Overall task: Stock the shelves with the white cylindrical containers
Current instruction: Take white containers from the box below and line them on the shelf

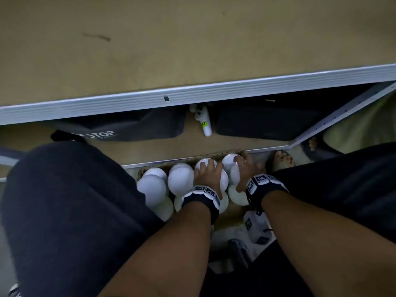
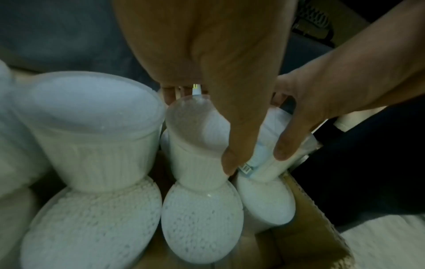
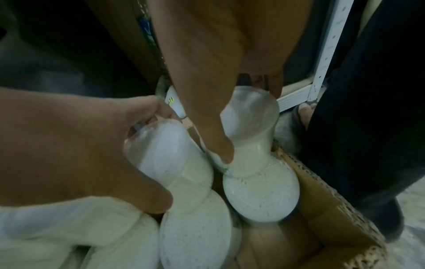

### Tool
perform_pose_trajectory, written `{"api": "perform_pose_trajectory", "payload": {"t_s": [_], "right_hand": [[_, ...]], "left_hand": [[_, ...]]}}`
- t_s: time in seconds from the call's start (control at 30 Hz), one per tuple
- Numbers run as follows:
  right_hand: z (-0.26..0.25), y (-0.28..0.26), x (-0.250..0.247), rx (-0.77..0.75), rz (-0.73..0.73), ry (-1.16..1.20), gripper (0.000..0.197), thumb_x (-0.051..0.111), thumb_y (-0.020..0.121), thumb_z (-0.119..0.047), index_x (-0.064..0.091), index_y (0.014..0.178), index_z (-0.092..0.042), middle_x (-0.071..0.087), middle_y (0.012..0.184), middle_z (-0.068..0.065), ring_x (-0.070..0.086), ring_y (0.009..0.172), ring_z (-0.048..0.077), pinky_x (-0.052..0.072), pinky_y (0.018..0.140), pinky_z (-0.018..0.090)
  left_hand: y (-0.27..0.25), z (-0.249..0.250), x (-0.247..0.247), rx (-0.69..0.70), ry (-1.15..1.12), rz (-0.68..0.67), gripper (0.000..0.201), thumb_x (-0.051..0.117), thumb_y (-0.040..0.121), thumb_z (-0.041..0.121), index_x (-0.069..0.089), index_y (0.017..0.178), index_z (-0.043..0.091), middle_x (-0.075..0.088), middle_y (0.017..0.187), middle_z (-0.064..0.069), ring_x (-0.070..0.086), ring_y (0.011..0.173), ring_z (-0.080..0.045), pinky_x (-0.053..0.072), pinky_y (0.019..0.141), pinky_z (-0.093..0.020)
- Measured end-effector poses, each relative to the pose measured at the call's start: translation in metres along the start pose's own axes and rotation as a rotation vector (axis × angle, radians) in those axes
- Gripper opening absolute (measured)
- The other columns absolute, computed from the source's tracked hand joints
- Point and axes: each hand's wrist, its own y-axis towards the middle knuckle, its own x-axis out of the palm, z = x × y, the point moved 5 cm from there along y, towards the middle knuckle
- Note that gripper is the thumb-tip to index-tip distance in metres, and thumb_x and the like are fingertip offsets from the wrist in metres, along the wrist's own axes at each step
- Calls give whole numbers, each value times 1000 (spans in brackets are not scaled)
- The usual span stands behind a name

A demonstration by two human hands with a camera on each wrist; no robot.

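Bare brown shelf board (image 1: 150, 50) upper frame, nothing stocked on it.
Left hand (image 1: 209, 174) and right hand (image 1: 244, 168) each grip a bead-filled white container (image 1: 204, 165) in the full cardboard box (image 3: 322, 209).

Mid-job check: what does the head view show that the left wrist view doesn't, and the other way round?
Only the head view shows the shelf's white front rail, a white bottle lying under it, and both wristbands and forearms.

Only the left wrist view shows the containers are filled with small white beads, and where the left thumb presses the side of its container.

Both show the left hand and right hand each gripping an upper container, stacked on others inside the cardboard box.
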Motion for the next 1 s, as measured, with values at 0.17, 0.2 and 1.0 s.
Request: {"api": "perform_pose_trajectory", "payload": {"t_s": [0.17,0.2,1.0], "right_hand": [[-5,-17,-19,-7,79,70,64,64,79,-24,30,133,-27,25,142,6,27,135,40,33,108,52],[-5,-22,-25,-1,87,72,56,60,82,-24,32,131,-26,27,142,7,28,134,41,35,107,53],[-9,-241,-224,-284,624,205,92,83,59,-33,32,136,-32,39,136,0,38,124,34,41,101,45]], "left_hand": [[-7,3,-23,-44,-56,10,80,76,63,27,34,131,23,34,135,-6,35,126,-33,35,99,-46],[-9,5,-30,-56,-75,29,76,75,63,27,36,128,24,36,132,-5,37,123,-32,35,98,-45],[-169,27,-281,211,-319,586,88,73,50,46,43,132,29,44,130,5,39,121,-22,36,104,-37]]}}
